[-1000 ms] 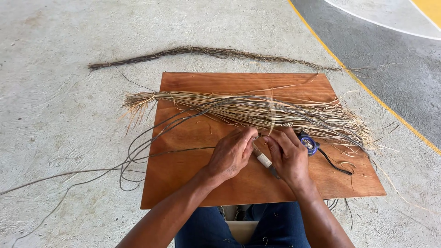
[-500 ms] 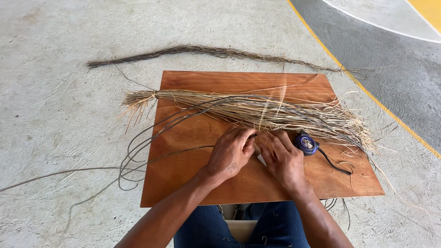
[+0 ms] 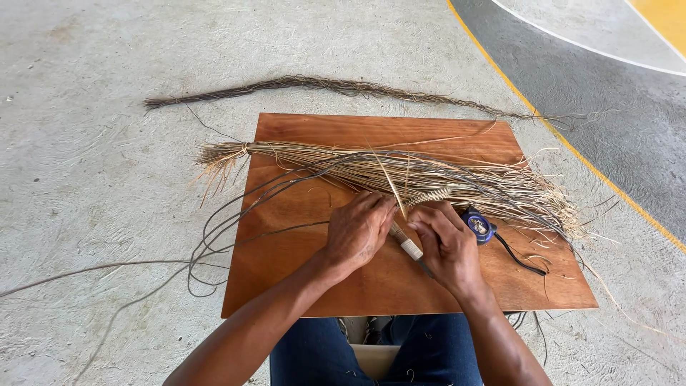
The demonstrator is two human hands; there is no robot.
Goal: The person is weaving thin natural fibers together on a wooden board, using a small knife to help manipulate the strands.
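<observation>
a: fingers point(image 3: 379, 214) of the left hand point(image 3: 357, 232) are curled shut around a thin pale strand point(image 3: 389, 182); the right hand point(image 3: 446, 243) is closed on a small tool with a pale handle point(image 3: 409, 246). change since the earlier frame?

b: both hands remain in the same place on the wooden board point(image 3: 300, 286). the pale strand that stood fanned above the knuckles now rises as one narrow blade. the bundle of dry fibres point(image 3: 400, 171) has not shifted.

a: what is hidden or unclear?

b: the tool's working end is covered by the right hand; only the handle and a dark tip below it show. the short woven section point(image 3: 429, 196) runs under the fingertips, so its near end cannot be made out. the blue tape measure point(image 3: 477, 224) is partly behind the right hand. the person's forearms are cut off at the lower edge.

a: orientation of the bundle?

b: long axis runs left to right across the board, tied end at the left overhanging onto the concrete floor point(image 3: 107, 179), frayed end at the right. the held strand points up and slightly left, away from the person. a darker, longer bundle point(image 3: 321, 86) lies on the floor beyond the board, roughly parallel.
</observation>
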